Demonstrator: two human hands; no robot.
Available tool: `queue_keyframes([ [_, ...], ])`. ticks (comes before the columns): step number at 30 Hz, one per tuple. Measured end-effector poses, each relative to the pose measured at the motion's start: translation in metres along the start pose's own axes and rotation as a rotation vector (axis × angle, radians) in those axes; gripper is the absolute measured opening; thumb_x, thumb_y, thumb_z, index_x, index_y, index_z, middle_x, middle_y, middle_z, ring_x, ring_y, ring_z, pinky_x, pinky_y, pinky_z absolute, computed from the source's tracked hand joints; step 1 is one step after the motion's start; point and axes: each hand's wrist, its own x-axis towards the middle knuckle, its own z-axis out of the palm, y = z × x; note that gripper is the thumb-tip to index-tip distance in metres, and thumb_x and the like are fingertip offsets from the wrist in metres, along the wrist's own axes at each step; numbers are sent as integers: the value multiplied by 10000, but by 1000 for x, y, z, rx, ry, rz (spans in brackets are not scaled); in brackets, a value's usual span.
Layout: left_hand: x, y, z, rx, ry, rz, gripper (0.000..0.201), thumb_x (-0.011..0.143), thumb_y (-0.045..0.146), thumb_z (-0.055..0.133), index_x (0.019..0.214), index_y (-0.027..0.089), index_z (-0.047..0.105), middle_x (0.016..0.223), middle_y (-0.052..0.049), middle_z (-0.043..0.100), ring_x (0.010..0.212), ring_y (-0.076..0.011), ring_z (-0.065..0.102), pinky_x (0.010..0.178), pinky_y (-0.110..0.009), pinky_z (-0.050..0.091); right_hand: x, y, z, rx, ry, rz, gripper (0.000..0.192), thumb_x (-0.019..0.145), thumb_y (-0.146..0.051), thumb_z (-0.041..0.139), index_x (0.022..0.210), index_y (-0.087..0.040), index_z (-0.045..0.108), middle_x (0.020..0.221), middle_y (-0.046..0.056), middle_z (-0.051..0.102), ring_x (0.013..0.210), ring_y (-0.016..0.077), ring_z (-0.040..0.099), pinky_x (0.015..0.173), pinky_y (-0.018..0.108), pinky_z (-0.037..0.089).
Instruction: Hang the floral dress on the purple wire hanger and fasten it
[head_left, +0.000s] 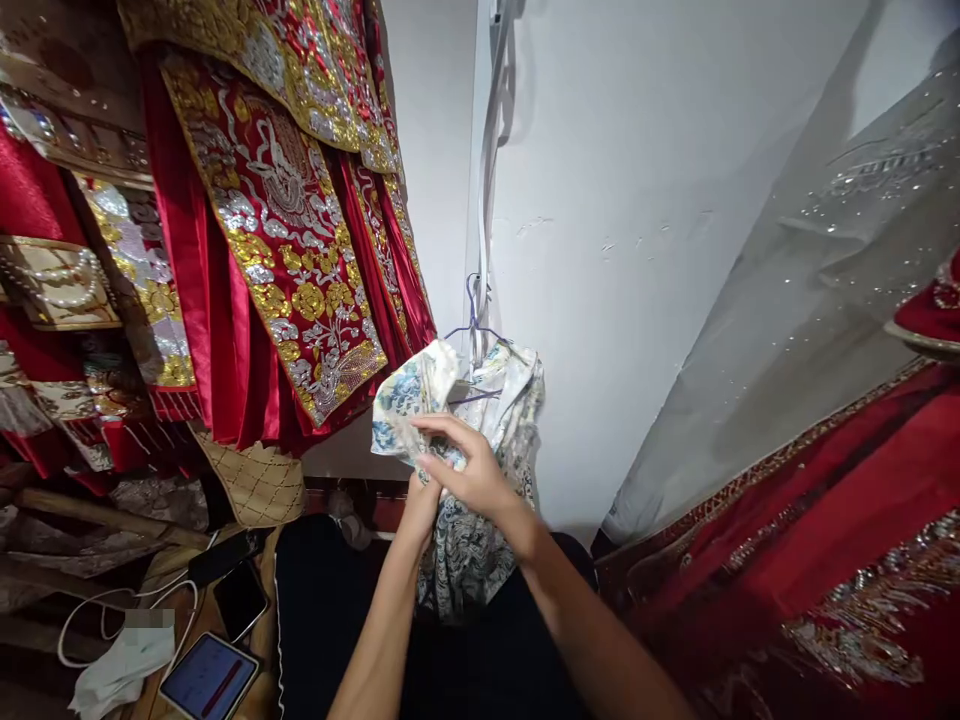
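A white garment with a blue and grey floral print (484, 560) hangs on a purple hanger (472, 325) in front of me, its lower part gathered near my lap. My left hand (424, 500) is closed on the garment's cloth below the left sleeve (409, 395), its fingers partly hidden by fabric and the other hand. Just above and to the right, my right hand (472, 465) pinches the sleeve's edge between bent fingers and thumb. Both hands are close together, almost touching.
Red gowns with gold and silver embroidery (292, 220) hang at left. A sparkling white veil-like fabric (787, 290) and a red beaded dress (825, 560) are at right. A phone (240, 600), a lit screen device (210, 678), a white cable and tissue (124, 670) lie at lower left.
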Motion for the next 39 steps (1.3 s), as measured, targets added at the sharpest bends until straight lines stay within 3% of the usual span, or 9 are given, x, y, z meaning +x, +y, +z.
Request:
queue_keyframes([
  [4, -27, 2, -3, -137, 231, 82, 586, 720, 450, 799, 1240, 219, 660, 1326, -129, 662, 1322, -320, 556, 1139, -419, 407, -66, 37, 8, 110, 669, 393, 297, 903, -478, 589, 1065, -238, 657, 971, 89, 688, 918, 262, 658, 816, 408, 543],
  [5, -33, 5, -2, -158, 255, 61, 571, 701, 432, 824, 1199, 194, 680, 1300, -140, 677, 1281, -326, 590, 1123, -421, 423, -80, 51, 8, 109, 682, 494, 317, 892, -515, 595, 993, -221, 652, 898, 79, 675, 830, 245, 643, 739, 378, 531],
  [10, -47, 17, 2, -216, 287, 3, 548, 699, 390, 852, 1158, 135, 696, 1250, -160, 701, 1185, -323, 651, 1031, -387, 490, -103, 92, 16, 263, 248, 637, 402, 844, -585, 649, 798, -191, 584, 676, 7, 599, 633, 163, 565, 615, 285, 443],
  [23, -48, 7, 7, -413, 168, -62, 518, 725, 298, 834, 1191, 152, 662, 1125, -135, 741, 1045, -288, 709, 946, -385, 546, -104, 71, 4, 209, 456, 505, 291, 902, -469, 596, 784, -206, 556, 666, -4, 584, 613, 144, 544, 585, 266, 428],
  [27, -32, -5, -36, -347, 545, 124, 353, 689, 266, 806, 1002, 152, 690, 937, -77, 729, 899, -223, 700, 843, -329, 538, -115, 69, -15, 68, 543, 507, 277, 915, -462, 591, 817, -203, 601, 704, 22, 613, 647, 161, 557, 627, 290, 450],
  [29, -27, -17, -56, -284, 834, 262, 302, 686, 232, 760, 964, 171, 659, 897, -32, 677, 845, -170, 665, 810, -294, 517, -117, 69, -17, 62, 480, 508, 280, 925, -460, 584, 821, -202, 611, 712, 29, 625, 650, 165, 561, 631, 295, 450],
  [31, -28, -30, -59, -149, 954, 397, 317, 689, 207, 727, 990, 185, 628, 920, -16, 635, 845, -144, 634, 823, -281, 500, -116, 68, -10, 91, 391, 507, 278, 926, -450, 588, 799, -203, 606, 698, 27, 627, 629, 163, 553, 613, 293, 438],
  [36, -49, -58, -1, 80, 370, 330, 288, 793, 312, 697, 1049, 190, 647, 1011, -76, 681, 967, -215, 654, 858, -318, 509, -104, 58, 26, 109, 211, 459, 263, 927, -406, 590, 753, -208, 581, 648, 6, 598, 580, 154, 541, 566, 279, 414],
  [39, -56, -61, 22, 119, 298, 328, 243, 899, 401, 601, 968, 179, 672, 914, -67, 686, 892, -213, 651, 794, -302, 508, -100, 50, 25, 23, 147, 436, 252, 948, -400, 553, 782, -213, 587, 664, 3, 613, 587, 155, 565, 561, 271, 423],
])
